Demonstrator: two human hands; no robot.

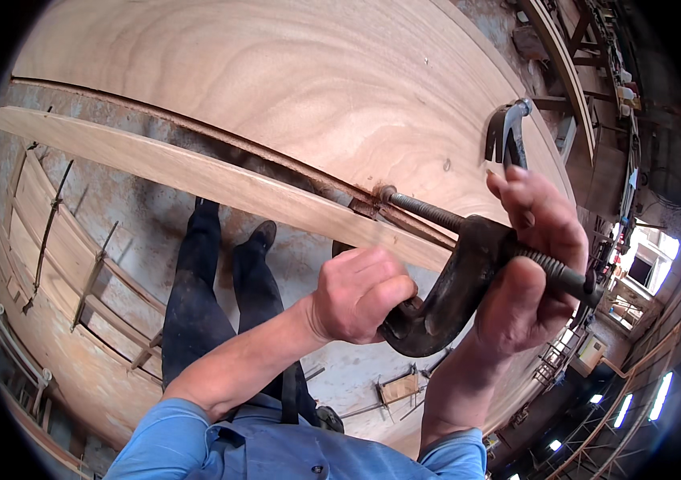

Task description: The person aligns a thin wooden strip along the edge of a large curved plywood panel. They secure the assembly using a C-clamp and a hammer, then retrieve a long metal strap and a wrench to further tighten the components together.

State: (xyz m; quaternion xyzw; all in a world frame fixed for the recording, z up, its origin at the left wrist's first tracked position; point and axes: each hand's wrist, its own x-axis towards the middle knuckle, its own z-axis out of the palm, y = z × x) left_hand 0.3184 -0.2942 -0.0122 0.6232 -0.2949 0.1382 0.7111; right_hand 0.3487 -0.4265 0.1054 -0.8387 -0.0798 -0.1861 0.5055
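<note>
clamp (456,296) of dark, worn iron sits between your two hands, its curved frame just right of your left hand (364,292) and its threaded screw (432,212) passing through your right hand (536,256). your left hand is clenched around the lower part of the frame; your right is curled loosely about the screw's outer end, thumb below it and fingers above. the two-handed hold probably bears the iron's weight and keeps the screw in line. the screw's tip points up and left from your right hand, at the edge of a wide wooden panel (260,72); whether it presses there, you cannot tell.

just above your left hand, a long wooden strip (180,172) runs off to the left beside the panel, a dark gap between them for much of its length. just beyond your right fingertips, a claw hammer (507,132) lies on the panel, perhaps left there to be within reach; your hand hides its handle. well to the left of your left hand, wooden framing (76,240) with dark rods lies past your legs (204,280). no brand, label or writing can be read on clamp, hammer or wood.
</note>
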